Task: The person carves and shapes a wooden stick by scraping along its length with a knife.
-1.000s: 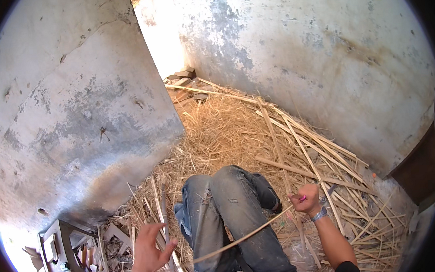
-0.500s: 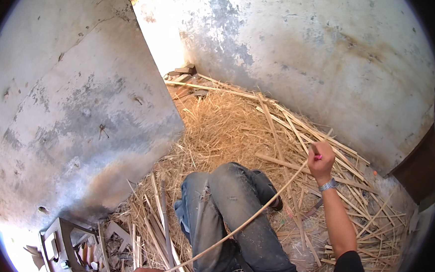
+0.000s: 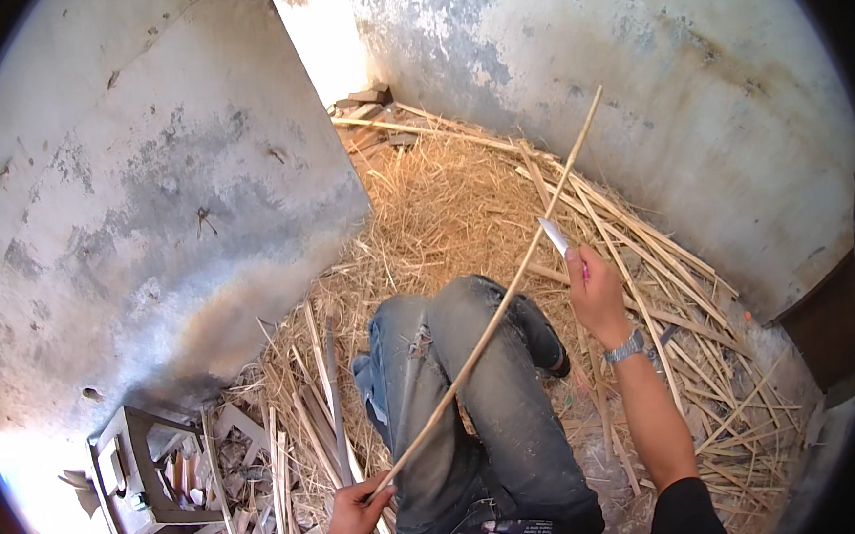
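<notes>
A long, thin wooden strip [image 3: 478, 350] slants across my knees, its far end raised toward the right wall. My left hand [image 3: 355, 512] is closed on its near end, thumb and fingers pinching it. My right hand [image 3: 598, 294], with a metal watch on the wrist, grips a knife [image 3: 555, 237] by a handle that shows a little pink. The blade points up and to the left, its tip close beside the strip; whether it touches cannot be made out.
Straw-like shavings [image 3: 443, 199] cover the floor ahead. Long strips [image 3: 664, 253] lie along the right wall, and more stand by my left leg. A grey frame-like box [image 3: 152, 480] sits at lower left among scraps. Bare worn walls [image 3: 168, 185] close in both sides.
The strip's far end now reaches up beyond my right hand, and its near end has come up with my left hand. My right hand has shifted left and up, bringing the blade into sight.
</notes>
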The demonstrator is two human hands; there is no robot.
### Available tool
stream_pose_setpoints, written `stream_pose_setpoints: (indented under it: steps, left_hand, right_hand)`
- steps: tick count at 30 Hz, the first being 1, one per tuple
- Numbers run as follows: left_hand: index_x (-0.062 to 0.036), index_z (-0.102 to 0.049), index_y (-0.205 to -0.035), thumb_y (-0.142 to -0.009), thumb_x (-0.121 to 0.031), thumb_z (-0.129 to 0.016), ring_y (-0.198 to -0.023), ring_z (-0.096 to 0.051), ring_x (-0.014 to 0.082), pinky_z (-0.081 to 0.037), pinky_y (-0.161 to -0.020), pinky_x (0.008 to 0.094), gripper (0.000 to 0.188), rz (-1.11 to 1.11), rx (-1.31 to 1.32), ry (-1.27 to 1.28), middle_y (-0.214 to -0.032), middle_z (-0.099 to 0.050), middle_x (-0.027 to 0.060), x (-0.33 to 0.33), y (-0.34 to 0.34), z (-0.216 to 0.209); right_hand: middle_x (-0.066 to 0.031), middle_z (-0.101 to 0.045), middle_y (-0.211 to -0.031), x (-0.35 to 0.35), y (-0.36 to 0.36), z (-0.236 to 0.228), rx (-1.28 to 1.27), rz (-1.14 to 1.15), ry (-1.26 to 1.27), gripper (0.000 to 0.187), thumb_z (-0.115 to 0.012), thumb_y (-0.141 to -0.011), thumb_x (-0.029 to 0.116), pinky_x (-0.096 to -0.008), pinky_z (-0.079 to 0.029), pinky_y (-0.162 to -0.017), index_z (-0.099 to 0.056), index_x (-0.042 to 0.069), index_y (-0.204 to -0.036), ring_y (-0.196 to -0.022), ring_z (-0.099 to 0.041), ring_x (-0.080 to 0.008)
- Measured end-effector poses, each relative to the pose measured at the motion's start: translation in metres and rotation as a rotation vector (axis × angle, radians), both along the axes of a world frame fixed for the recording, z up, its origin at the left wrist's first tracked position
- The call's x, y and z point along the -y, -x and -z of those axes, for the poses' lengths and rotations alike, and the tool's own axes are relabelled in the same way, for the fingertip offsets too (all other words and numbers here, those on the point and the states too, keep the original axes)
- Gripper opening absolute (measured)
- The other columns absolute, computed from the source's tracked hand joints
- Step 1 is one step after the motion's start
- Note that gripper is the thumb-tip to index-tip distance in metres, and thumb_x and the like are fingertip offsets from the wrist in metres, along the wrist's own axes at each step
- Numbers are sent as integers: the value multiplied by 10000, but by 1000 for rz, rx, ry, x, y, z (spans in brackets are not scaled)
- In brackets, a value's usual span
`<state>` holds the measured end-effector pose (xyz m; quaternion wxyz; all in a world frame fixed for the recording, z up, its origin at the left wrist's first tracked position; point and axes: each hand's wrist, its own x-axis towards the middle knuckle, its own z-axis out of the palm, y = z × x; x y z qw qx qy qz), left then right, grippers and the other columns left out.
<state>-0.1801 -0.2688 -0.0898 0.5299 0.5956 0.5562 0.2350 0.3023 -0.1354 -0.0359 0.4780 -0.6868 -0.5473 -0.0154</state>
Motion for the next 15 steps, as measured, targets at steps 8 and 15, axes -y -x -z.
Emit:
stream_pose_setpoints:
  steps: [8, 15]
  left_hand:
    - [2, -767, -1210, -942, -84, -777, -580, -515, 38, -415, -530, 253, 281, 27, -157, -217, -626, -628, 21, 9, 25, 6]
    - [16, -749, -1238, -987, -153, -758, -654, -577, 37, -460, -586, 232, 302, -27, -93, 59, -705, -662, 7, -6, -2, -11]
  right_hand:
    - [-180, -501, -573, -50, -22, -9, 22, 20, 65, 478, -472, -1125, 334, -451, -358, -505, -590, -14, -819, -485, -497, -323]
    - [-207, -564, -588, -36, 15, 6, 25, -94, 213, 440, -472, -1117, 345, -481, -436, -517, -683, 13, -920, -518, -572, -396]
